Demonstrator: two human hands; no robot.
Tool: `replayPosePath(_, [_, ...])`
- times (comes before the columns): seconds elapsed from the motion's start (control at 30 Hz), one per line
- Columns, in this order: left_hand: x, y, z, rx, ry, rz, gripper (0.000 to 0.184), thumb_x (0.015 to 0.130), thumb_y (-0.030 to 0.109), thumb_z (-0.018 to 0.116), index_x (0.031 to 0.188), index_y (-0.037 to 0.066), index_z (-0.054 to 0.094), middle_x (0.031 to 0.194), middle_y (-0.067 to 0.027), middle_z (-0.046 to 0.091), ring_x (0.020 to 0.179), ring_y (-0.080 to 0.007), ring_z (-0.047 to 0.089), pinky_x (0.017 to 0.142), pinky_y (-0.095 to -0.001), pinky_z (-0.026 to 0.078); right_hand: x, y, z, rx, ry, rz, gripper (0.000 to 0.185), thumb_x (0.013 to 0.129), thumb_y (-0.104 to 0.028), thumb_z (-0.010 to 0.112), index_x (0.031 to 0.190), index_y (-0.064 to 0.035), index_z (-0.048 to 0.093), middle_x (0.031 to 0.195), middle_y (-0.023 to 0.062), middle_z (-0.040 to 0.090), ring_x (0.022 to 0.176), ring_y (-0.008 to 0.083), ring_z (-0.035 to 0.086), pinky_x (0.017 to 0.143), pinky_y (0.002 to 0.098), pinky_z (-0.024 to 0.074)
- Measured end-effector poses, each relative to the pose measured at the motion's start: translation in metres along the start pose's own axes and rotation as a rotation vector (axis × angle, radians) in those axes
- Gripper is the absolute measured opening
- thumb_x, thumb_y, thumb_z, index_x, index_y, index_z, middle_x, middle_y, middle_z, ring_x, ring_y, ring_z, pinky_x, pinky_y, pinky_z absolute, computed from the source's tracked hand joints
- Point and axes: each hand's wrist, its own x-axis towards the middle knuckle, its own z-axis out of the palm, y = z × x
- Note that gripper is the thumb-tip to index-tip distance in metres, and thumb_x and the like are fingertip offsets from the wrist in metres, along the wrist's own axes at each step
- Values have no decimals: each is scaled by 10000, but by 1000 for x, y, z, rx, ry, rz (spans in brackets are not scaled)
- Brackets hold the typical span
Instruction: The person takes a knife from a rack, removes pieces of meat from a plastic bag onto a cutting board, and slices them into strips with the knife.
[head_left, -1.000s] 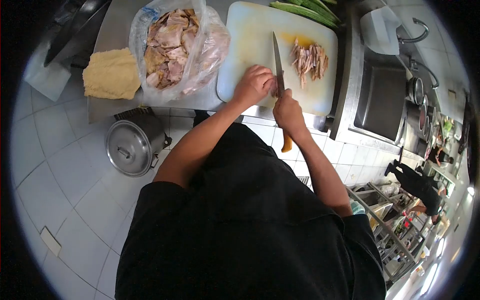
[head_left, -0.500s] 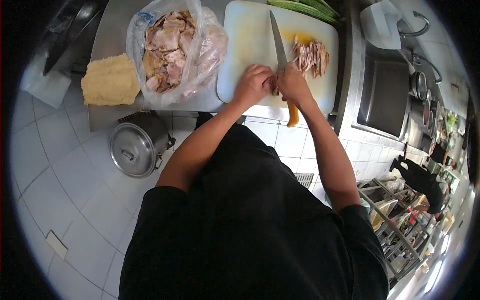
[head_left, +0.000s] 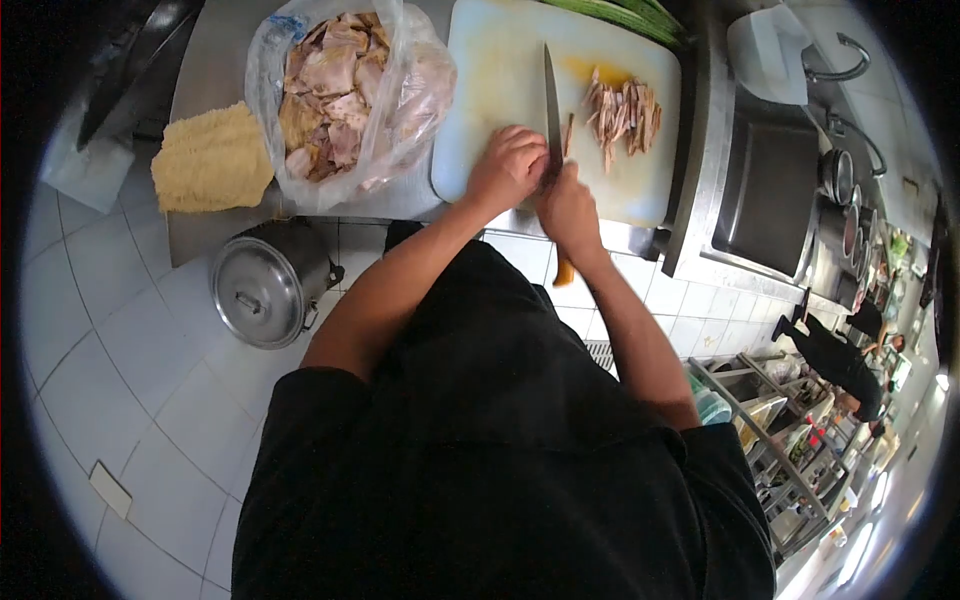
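My right hand point(head_left: 569, 212) is wrapped round the orange handle of a long kitchen knife point(head_left: 553, 105), its blade pointing away from me over a white cutting board point(head_left: 480, 60). Just left of the blade, my left hand point(head_left: 510, 168) is closed with curled fingers on the board, pressing a piece of meat that is mostly hidden. A thin cut strip of meat point(head_left: 569, 135) lies right of the blade. Farther right on the board sits a pile of sliced meat strips point(head_left: 624, 112). Left of the board, an open plastic bag point(head_left: 415, 100) holds large meat pieces point(head_left: 338, 95).
Green vegetables point(head_left: 630, 15) lie along the board's far edge. A folded tan cloth point(head_left: 212, 160) rests at the counter's left, above a lidded metal pot point(head_left: 262, 290) on the floor. Right of the counter is a sink point(head_left: 765, 180). Another person point(head_left: 840, 355) stands farther off, near a metal rack.
My right hand has drawn the knife back toward me and slightly left. A strip of meat now lies apart to the right of the blade. My left hand stays nearly in place.
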Motion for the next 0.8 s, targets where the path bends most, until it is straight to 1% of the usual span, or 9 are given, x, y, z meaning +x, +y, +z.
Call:
replayPosePath(0.1, [3,2,-4,11,-34,-15,129,770,4,700,899,-1,693,992,-102,690,997,-309,634,902,-412,500,56,30,15,2,-18,-99,275,940,-180,495,1038,71,436,817,368,650,791,536,662,737,597,537])
replayPosePath(0.13, [5,2,-4,6,-9,-6,131,767,-1,700,899,-3,693,989,-102,691,992,-308,635,897,-412,502,67,24,8,5,-30,-156,285,941,-189,496,1041,72,438,821,366,652,787,532,664,732,596,538])
replayPosePath(0.17, [5,2,-3,1,16,-1,133,765,-5,700,898,-4,693,987,-102,691,988,-308,636,892,-411,504,69,23,-2,81,-100,-105,282,938,-185,494,1040,73,439,830,372,652,788,532,665,734,594,540])
replayPosePath(0.23, [2,1,-3,-31,56,-18,130,765,-10,700,895,-5,694,983,-103,692,978,-309,637,881,-409,509,39,-15,-54,220,-263,9,275,932,-176,492,1036,74,442,847,383,650,789,530,667,737,589,543])
replayPosePath(0.33, [2,1,-3,-76,94,-43,109,775,-9,702,884,-2,695,976,-105,692,961,-308,638,866,-404,513,14,-5,-37,66,-145,32,253,923,-152,486,1029,75,449,863,394,648,792,529,670,749,580,548])
replayPosePath(0.37, [3,0,-3,-63,107,-31,100,780,-5,703,880,-1,695,974,-105,691,956,-308,638,864,-403,514,3,-7,-35,66,-185,97,236,929,-140,477,1030,71,443,860,400,644,802,540,665,753,581,545])
replayPosePath(0.5, [2,1,-3,-42,95,-27,64,807,29,702,866,6,696,955,-96,687,947,-305,637,867,-408,510,-19,-5,-14,30,-121,70,209,922,-113,482,1034,57,433,860,399,645,860,571,646,809,604,522])
replayPosePath(0.73, [3,0,-1,18,22,-7,77,790,36,704,861,8,695,974,-91,679,987,-302,624,891,-405,496,-12,1,5,-17,-9,-10,217,922,-116,481,1038,60,432,852,392,647,844,566,649,780,606,525])
replayPosePath(0.8, [5,-2,-2,8,19,-4,53,768,26,692,817,10,682,943,-88,673,978,-301,615,903,-412,481,7,5,10,11,-1,-38,245,922,-134,495,1047,67,433,850,389,649,843,559,654,772,598,532])
